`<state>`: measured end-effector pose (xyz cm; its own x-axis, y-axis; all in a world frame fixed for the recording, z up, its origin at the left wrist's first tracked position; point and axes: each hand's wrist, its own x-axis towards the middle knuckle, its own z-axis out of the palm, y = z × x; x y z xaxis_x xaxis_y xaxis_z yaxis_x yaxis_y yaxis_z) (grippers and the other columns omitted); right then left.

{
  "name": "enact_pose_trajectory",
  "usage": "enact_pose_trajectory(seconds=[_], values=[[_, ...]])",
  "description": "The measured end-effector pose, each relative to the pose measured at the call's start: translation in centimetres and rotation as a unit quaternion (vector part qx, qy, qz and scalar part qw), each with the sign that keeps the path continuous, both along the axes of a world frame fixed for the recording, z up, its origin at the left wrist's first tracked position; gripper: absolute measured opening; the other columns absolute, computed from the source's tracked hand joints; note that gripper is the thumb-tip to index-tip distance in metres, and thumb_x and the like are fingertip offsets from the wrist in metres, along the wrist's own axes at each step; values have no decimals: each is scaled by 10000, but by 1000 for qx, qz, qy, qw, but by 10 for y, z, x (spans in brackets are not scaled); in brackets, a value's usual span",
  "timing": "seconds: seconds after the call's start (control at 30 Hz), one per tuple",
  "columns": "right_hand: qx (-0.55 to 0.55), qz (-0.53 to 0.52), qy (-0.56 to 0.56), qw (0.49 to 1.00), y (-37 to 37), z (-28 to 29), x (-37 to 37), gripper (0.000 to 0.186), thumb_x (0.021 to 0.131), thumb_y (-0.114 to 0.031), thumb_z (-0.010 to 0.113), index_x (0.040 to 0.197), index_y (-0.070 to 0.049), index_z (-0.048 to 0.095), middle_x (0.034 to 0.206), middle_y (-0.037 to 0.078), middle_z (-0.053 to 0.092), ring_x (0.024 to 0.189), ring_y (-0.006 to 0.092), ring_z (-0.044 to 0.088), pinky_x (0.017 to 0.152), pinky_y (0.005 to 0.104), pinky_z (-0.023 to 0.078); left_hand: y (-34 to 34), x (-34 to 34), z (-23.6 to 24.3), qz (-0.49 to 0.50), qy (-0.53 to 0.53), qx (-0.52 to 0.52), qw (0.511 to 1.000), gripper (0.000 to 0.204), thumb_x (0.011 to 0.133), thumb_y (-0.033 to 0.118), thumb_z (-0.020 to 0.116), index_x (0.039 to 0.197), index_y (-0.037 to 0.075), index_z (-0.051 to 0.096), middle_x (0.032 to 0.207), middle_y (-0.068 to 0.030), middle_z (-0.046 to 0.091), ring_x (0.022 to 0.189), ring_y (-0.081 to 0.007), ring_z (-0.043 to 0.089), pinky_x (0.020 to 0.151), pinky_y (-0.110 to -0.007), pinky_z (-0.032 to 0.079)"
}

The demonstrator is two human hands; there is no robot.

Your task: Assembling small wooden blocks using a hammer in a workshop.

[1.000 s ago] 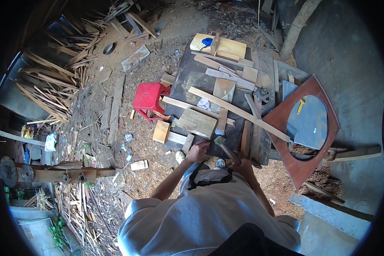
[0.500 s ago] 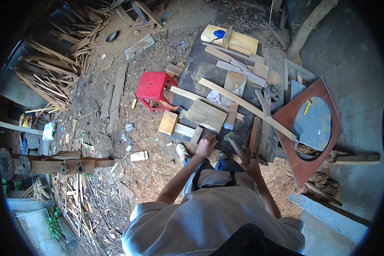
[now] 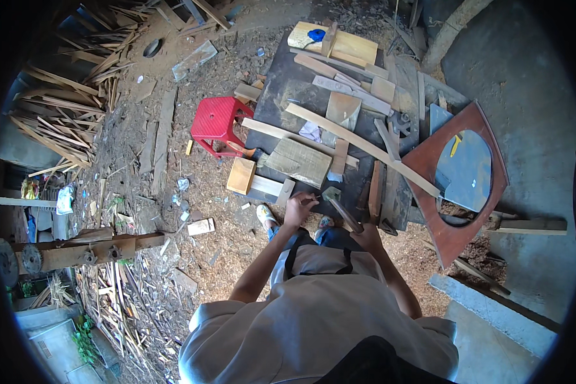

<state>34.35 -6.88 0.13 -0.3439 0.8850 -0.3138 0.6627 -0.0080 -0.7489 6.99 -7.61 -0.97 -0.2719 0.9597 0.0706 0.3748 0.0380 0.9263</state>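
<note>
The right hand [image 3: 368, 237] is bringing the hammer [image 3: 345, 214] a little closer to the left hand [image 3: 296, 210], so the gap that was showing between tool head and fingertips half a second ago is narrowing. The right fingers are clamping around the lower handle, and the head is pointing up and leftward, lying just beside the left fingertips near the front edge of the dark surface [image 3: 280, 86]. The left fingers are curling inward there; whether they are meeting or pinching something small, I cannot tell. For the work in hand, this is putting both hands together over one spot, with the left one seemingly steadying or positioning. Nothing on the surface seems to be shifting: the thick grey-brown board [image 3: 299, 161] is lying just beyond the left hand, the yellowish block [image 3: 241, 176] is sitting to its left, and the long wooden strip [image 3: 363, 148] is slanting toward the reddish panel [image 3: 443, 243], apart from both hands.
</note>
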Motion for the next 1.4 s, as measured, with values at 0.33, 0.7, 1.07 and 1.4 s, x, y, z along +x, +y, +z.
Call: enact_pose_trajectory(seconds=[0.33,0.7,1.07,1.4], values=[[-64,38,-16,997,12,26,-12,360,694,-216,693,918,56,620,739,217,636,711,334,649,620,398,472,3,3,10,38,-16,-2,999,165,699,42,763,841,2,690,854,-121,654,752,-231,670,679,-325,544],[-39,20,6,999,17,6,-6,343,681,-244,720,695,74,592,531,180,526,513,253,581,510,399,417,3,2,4,-4,76,20,997,163,714,59,747,844,-3,670,879,-128,655,766,-269,663,687,-341,542],[-25,50,-13,998,28,21,-14,331,681,-239,700,782,64,617,614,211,580,603,331,624,566,408,455,1,-4,12,-39,67,-49,996,163,756,50,725,882,-20,648,881,-119,634,813,-252,673,714,-318,554],[-47,60,-22,997,23,18,-14,316,699,-206,682,828,72,602,662,219,588,648,310,634,595,399,457,-4,-6,5,-53,95,-9,994,162,774,53,704,902,-21,639,885,-138,619,801,-278,661,695,-327,538]])
